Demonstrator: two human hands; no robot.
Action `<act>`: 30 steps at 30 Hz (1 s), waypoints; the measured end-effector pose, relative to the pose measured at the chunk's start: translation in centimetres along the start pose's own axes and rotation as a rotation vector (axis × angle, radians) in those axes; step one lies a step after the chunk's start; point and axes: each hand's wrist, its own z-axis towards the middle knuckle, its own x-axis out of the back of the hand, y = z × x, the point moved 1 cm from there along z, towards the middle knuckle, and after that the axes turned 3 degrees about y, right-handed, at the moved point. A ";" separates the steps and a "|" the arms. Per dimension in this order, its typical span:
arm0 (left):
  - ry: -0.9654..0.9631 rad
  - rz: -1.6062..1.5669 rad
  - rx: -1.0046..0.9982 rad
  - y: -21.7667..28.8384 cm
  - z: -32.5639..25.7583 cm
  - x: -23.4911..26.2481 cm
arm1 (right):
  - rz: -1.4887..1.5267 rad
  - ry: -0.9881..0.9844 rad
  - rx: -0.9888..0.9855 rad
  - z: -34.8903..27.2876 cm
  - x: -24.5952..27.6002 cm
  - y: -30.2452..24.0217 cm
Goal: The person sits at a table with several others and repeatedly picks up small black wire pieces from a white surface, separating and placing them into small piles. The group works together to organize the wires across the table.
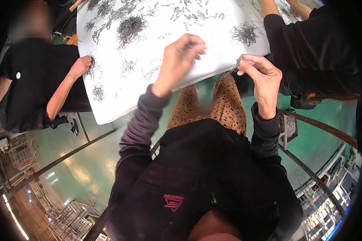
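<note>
Above the front edge of the white table (128, 92), my right hand (263, 74) pinches a small bunch of thin grey loops (238, 64) between thumb and fingertips. Part of the bunch hangs over the edge, close to my knee. My left hand (179, 58) is over the tabletop to the left, its fingers curled and smeared by motion; whether anything is in them I cannot make out. Near it lie a few loose dark loops (152, 72). A tangled heap of dark loops (245, 34) rests beyond my right hand.
A big dark pile (130, 30) sits farther back, with scattered small elongated links (195, 16) beside it. At left, a co-worker's hand (82, 66) touches another cluster of loops. A co-worker's dark sleeve (277, 30) is close on the right. A grey-filled box (288, 126) stands low at right.
</note>
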 end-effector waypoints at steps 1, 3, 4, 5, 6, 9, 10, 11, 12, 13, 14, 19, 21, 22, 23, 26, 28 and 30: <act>-0.025 -0.067 0.019 1.1 -0.7 -1.4 | 0.008 0.000 -0.001 0.0 -0.1 0.1; -0.044 -0.084 -0.044 2.6 -1.1 -3.9 | 0.000 0.008 -0.011 -0.2 -0.2 0.2; -0.048 -0.098 -0.075 3.0 -1.3 -4.7 | 0.010 0.004 -0.007 -0.4 -0.2 0.2; -0.038 -0.077 -0.058 3.2 -1.3 -5.2 | 0.021 0.004 -0.006 -0.5 -0.3 0.2; -0.027 -0.054 -0.042 3.2 -1.2 -5.6 | 0.045 -0.001 0.002 -0.5 -0.3 0.1; 0.023 0.040 -0.087 2.8 -1.3 -6.3 | -0.037 0.041 -0.040 -0.8 -0.4 -0.2; 0.050 0.086 -0.118 2.7 -1.4 -6.4 | -0.051 0.048 -0.041 -1.0 -0.5 -0.4; 0.080 0.080 -0.114 2.6 -1.6 -6.7 | -0.121 0.057 -0.026 -1.1 -0.6 -0.5; 0.107 0.057 -0.125 2.6 -1.8 -7.0 | -0.164 0.050 0.004 -1.3 -0.7 -0.7; 0.109 0.031 -0.083 2.5 -2.1 -7.3 | -0.218 0.053 0.085 -1.4 -1.0 -0.7; 0.110 0.003 -0.038 2.5 -2.4 -7.6 | -0.364 0.031 0.148 -1.7 -0.9 -0.9; 0.147 -0.098 0.017 2.4 -3.2 -7.9 | -0.339 -0.032 0.293 -1.6 -1.0 -0.3; 0.139 -0.163 0.038 2.4 -3.3 -7.6 | -0.233 0.035 0.104 -0.1 -0.2 0.1; 0.137 -0.168 0.051 2.4 -3.4 -7.5 | -0.179 0.079 0.012 0.6 0.2 0.3; 0.133 -0.176 0.055 2.4 -3.4 -7.5 | -0.245 0.052 0.013 2.2 0.4 0.8; 0.118 -0.200 0.073 2.4 -3.5 -7.6 | -0.366 -0.158 0.123 8.3 -1.5 4.8; 0.118 -0.194 0.087 2.3 -3.5 -7.7 | -0.612 -0.246 0.283 13.1 -4.4 8.9; 0.129 -0.146 -0.014 2.3 -3.5 -7.7 | -0.824 -0.227 0.554 16.2 -6.7 12.8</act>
